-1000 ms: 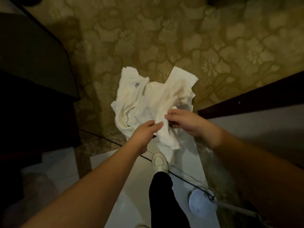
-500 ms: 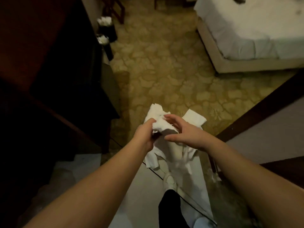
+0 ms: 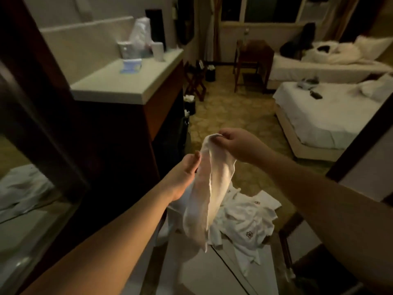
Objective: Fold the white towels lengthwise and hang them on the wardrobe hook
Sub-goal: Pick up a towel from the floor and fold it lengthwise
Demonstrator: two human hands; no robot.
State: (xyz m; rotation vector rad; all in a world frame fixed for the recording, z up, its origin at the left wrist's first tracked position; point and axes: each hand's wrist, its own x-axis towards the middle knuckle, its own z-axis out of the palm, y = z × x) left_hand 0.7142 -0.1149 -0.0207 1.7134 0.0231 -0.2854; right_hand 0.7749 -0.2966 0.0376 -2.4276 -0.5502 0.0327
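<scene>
The right hand pinches the top end of a white towel between its thumb and fingers and holds it up in front of the person. The left hand is lower, with its fingers nearly straight against the left side of the hanging towel; I cannot tell if it really grips the cloth. The towel hangs down in a long, narrow shape, folded along its length, with its lower end free in the air.

Below it, a pile of white towels lies crumpled on the floor, some with a small dark logo. To the left stands a dark wooden cabinet with a pale counter. Further away to the right are two beds with white sheets.
</scene>
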